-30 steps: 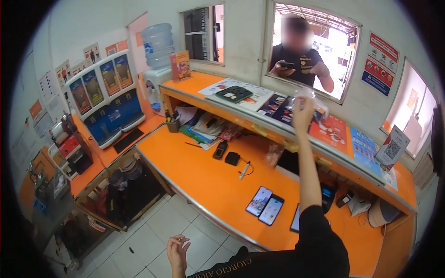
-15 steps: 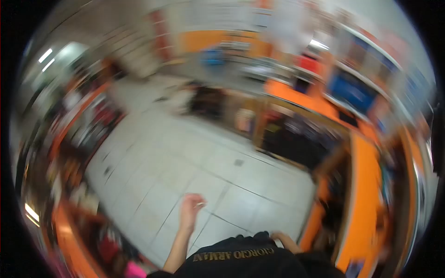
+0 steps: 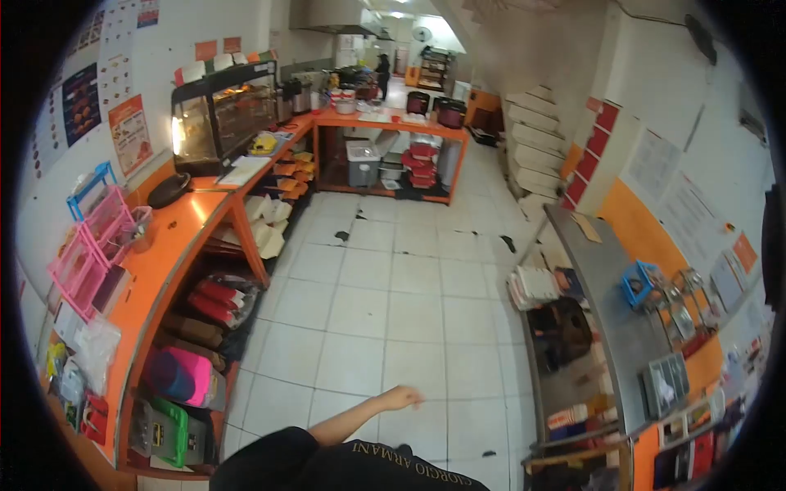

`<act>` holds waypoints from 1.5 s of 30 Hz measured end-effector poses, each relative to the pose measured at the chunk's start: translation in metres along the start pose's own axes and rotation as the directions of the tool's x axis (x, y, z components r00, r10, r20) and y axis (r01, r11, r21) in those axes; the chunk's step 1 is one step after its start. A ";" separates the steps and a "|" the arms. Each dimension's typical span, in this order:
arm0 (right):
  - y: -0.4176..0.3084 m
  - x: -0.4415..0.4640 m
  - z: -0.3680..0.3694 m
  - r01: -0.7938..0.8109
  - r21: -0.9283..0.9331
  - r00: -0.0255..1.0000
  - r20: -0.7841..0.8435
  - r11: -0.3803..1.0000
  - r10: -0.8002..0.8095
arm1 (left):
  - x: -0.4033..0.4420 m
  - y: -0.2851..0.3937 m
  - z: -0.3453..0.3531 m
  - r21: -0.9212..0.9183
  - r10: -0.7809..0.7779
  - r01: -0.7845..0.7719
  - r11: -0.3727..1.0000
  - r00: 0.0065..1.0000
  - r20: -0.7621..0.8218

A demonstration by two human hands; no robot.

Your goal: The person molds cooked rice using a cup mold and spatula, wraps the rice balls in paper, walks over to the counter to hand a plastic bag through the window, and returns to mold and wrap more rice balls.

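Seen from your head camera, one of your own hands is in view: the left hand (image 3: pixel 399 398), reaching across in front of your single black shirt (image 3: pixel 327 468). It is relaxed and partly uncurled, its fingers loosely bent (your right hand lies outside the view). Beneath it, well below, is the nearest thing, one tiled floor (image 3: pixel 352 303), which runs between two work surfaces: one orange counter (image 3: pixel 164 245) at picture left and one steel table (image 3: pixel 606 278) at picture right.

On the counter, you can count one glass display case (image 3: pixel 225 114), one round black pan (image 3: pixel 169 191) just beside it, and one pink rack (image 3: pixel 82 274) nearer to you. On its shelves below, note one pink tub (image 3: pixel 190 372) and one green crate (image 3: pixel 180 434). The table carries one blue basket (image 3: pixel 639 282) and, closer to you, one grey container (image 3: pixel 665 385).

At the far end, two dark cookers (image 3: pixel 450 113) stand near each other above one grey bin (image 3: pixel 363 168); one other person (image 3: pixel 382 75) stands beyond. Four red panels (image 3: pixel 586 168) line the wall beside one staircase (image 3: pixel 532 135)
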State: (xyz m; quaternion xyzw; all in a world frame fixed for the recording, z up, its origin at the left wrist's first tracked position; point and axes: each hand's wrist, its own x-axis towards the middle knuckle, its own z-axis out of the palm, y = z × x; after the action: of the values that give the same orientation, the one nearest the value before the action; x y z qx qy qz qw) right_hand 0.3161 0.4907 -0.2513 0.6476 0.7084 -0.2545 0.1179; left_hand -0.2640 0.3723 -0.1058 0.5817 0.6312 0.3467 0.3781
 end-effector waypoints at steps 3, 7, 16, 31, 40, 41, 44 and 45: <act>-0.083 0.204 -0.009 0.484 -0.315 0.738 -0.354 0.816 -0.574 | -0.075 -0.123 -0.010 0.307 -0.676 0.646 0.699 0.737 -0.012; -0.402 0.321 -0.073 0.645 -0.656 0.423 -0.120 0.392 -0.898 | -0.283 -0.209 -0.002 0.209 -0.798 0.802 0.559 0.589 -0.126; -0.796 0.264 -0.042 0.926 0.275 0.191 0.244 0.257 -0.951 | -0.356 -0.172 0.008 -0.877 -0.957 0.481 -0.008 -0.259 -0.133; -0.753 0.476 -0.111 0.477 -0.194 0.796 0.510 0.857 -0.328 | 0.285 -0.299 -0.555 -0.465 -0.419 0.168 0.869 0.750 -0.512; -1.180 0.616 -0.104 0.927 -0.308 0.348 0.481 0.216 -0.805 | 0.122 -0.488 -0.515 0.286 -0.518 0.680 0.675 0.713 -0.472; -1.229 0.645 -0.073 0.939 -0.326 0.266 0.494 0.107 -0.828 | 0.094 -0.489 -0.499 0.139 -0.657 0.810 0.569 0.550 -0.515; -1.367 0.622 -0.090 0.961 -0.052 0.260 0.506 0.273 -0.822 | 0.078 -0.475 -0.493 -0.449 -0.868 0.813 0.370 0.131 -0.478; -1.399 0.623 -0.085 0.922 0.073 0.290 0.523 0.381 -0.802 | 0.065 -0.462 -0.496 -0.421 -0.965 0.907 0.018 -0.094 -0.245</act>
State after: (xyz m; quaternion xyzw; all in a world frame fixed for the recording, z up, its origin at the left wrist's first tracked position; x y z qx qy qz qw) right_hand -1.1204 1.0242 -0.1986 0.0524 0.9159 -0.3388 0.2088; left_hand -0.9214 0.3996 -0.2812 -0.1578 0.9011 0.1479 0.3758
